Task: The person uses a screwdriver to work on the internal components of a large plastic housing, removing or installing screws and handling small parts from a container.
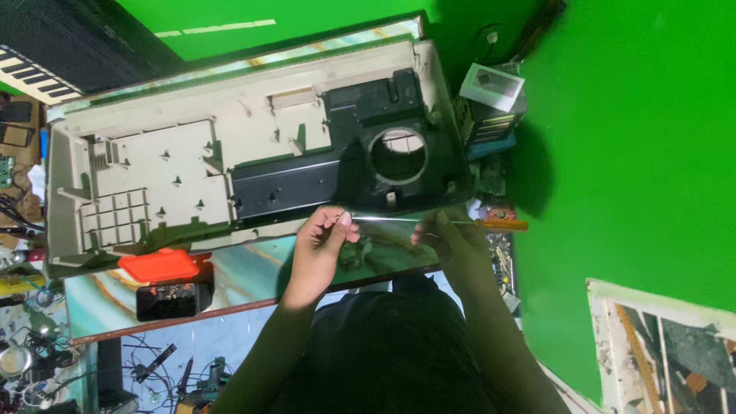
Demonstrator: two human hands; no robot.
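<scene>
A large beige plastic housing (pixel 176 165) lies on a marbled table, with a black inner part (pixel 337 165) that has a round opening (pixel 399 156). My right hand (pixel 448 239) grips a screwdriver (pixel 429 221) near its orange handle (pixel 502 225), just below the housing's near edge. The thin metal shaft runs left to my left hand (pixel 326 234), whose fingertips pinch the shaft's tip. Both hands hover over the table's front strip.
An orange-red flat lid (pixel 157 264) and a dark phone (pixel 172 300) lie at the table's front left. Stacked electronic parts (pixel 492 100) stand right of the housing. A piano keyboard (pixel 31 73) is at top left. Cables and tools (pixel 165 368) litter the floor; green backdrop (pixel 636 153) surrounds.
</scene>
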